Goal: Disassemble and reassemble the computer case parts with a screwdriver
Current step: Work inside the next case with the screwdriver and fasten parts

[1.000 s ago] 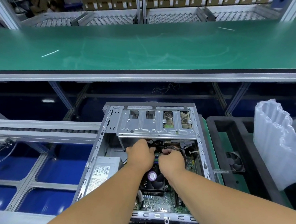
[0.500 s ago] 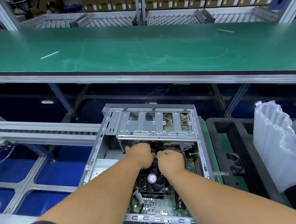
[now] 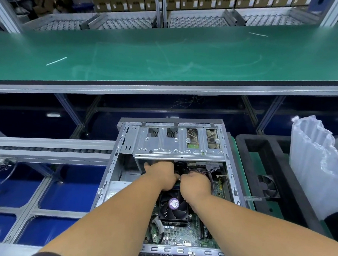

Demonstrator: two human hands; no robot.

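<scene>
Computer case (image 3: 123,154) lies open side up, centre-low in my head view, on the near work surface below the green conveyor belt (image 3: 168,55). Drive cage (image 3: 180,143) spans the far end of the case; motherboard (image 3: 180,236) fills the near end, w/ the CPU fan (image 3: 173,206) (purple hub label) mid-board.

I have both arms reaching into the case, hands side by side just beyond the fan, at the lower edge of the drive cage.

Left hand (image 3: 161,175): back of hand up, fingers curled down and forward under the cage edge, thumb out to the left. Grip contents hidden by the hand itself; I cannot tell what it holds, if anything.

Right hand (image 3: 195,185): knuckles up, fingers curled into a fist-like grip near a bundle of thin wires (image 3: 207,171) running to the right. Whether it pinches the wires or a connector, I cannot tell.

The two hands nearly touch at the knuckles.

Right of the case: black foam tray (image 3: 242,139) w/ a loose fan (image 3: 268,186) in it, and an air-cushion bag (image 3: 315,165) at far right. No screwdriver in view.
</scene>
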